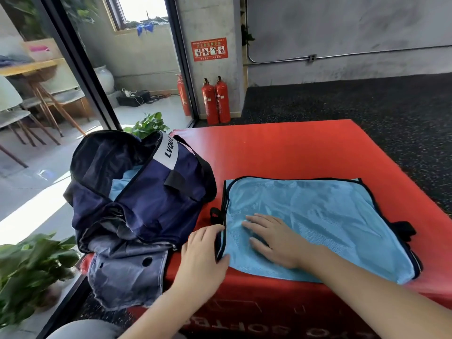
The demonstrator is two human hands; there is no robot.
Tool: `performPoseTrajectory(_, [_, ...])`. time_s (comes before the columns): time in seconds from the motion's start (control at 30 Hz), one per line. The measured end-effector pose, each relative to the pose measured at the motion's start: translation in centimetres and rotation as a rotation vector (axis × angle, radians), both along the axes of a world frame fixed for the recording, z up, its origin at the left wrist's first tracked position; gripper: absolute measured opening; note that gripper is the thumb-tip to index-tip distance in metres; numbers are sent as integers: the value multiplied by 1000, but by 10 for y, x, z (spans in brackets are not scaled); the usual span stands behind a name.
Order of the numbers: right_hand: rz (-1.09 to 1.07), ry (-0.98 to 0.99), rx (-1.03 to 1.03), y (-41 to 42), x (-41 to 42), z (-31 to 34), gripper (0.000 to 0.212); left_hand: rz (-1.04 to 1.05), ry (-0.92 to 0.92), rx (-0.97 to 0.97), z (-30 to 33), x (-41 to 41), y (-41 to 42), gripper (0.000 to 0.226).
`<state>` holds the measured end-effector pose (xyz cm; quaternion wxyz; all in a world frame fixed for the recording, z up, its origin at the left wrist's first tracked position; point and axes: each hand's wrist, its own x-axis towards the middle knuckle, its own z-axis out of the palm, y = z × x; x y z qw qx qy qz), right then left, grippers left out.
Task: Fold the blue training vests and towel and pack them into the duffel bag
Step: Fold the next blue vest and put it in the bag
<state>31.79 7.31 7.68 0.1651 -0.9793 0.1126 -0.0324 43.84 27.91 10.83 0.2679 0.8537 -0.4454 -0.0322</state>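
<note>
The vest (330, 221) lies flat on the red mat (281, 152), its long axis running left to right, black-trimmed edge toward the bag (137, 196). The right hand (274, 238) presses on it with straight fingers, pointing left. The left hand (208, 250) pinches the vest's left edge between thumb and fingers. The bag sits open just left of the vest, blue cloth inside.
</note>
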Motion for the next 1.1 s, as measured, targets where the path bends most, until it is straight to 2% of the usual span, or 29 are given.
performPoseTrajectory(0.17, [31, -54, -2, 16, -7, 2, 56, -49, 185, 72, 4, 24, 15, 55])
performPoseTrajectory(0.23, [61, -34, 31, 28, -6, 5, 60, -72, 168, 124, 2, 27, 19, 55])
performPoseTrajectory(0.3, [89, 31, 15, 38, -6, 5, 64, -76, 128, 123, 1, 29, 21, 40])
performPoseTrajectory(0.37, [117, 82, -86, 43, -7, 3, 69, -44, 123, 92, 4, 32, 25, 20])
performPoseTrajectory(0.43, [125, 104, -133, 44, -7, 3, 71, -5, 121, 78, 10, 36, 32, 12])
performPoseTrajectory(0.67, [145, 116, -180, 43, -6, 0, 77, 53, 63, 119, 7, 44, 56, 18])
performPoseTrajectory(0.77, [156, 130, -191, 45, -6, 0, 79, 49, -7, 36, 0, 37, 53, 27])
performPoseTrajectory(0.9, [170, 165, -229, 51, -3, 0, 82, 14, -71, -183, 0, 12, 43, 20])
performPoseTrajectory(1.0, [169, 183, -252, 52, 0, -2, 85, -118, -80, -318, -4, -14, 37, 19])
performPoseTrajectory(1.1, [184, 150, -218, 46, -3, -4, 81, -264, -6, -333, -15, -37, 30, 32])
